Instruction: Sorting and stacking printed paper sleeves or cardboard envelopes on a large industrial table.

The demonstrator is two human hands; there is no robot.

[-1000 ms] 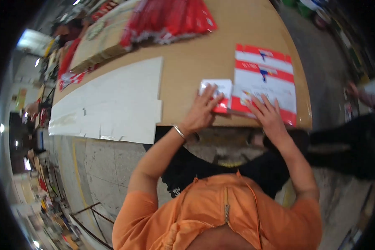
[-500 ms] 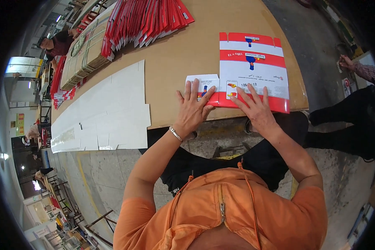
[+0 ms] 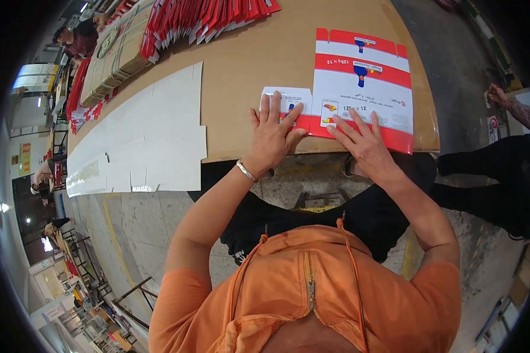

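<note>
Flatly, a red-and-white printed cardboard carton blank (image 3: 359,82) is spread beneath and beyond the fingers of both hands. Its small white-and-red side flap (image 3: 301,98) is partly covered by the left hand (image 3: 271,138), which is opened with fingers spread; its wide panel is touched by the right hand (image 3: 368,150), likewise opened and flat. The blank is borne by a brown-topped table (image 3: 247,65). To the left hand's left, a large white sheet (image 3: 147,132) is laid; beyond it, fanned red-and-white folded cartons (image 3: 197,20) are placed against a strapped brown cardboard bundle (image 3: 119,50). Well right of the right hand, a co-worker's hand (image 3: 498,95) is seen.
</note>
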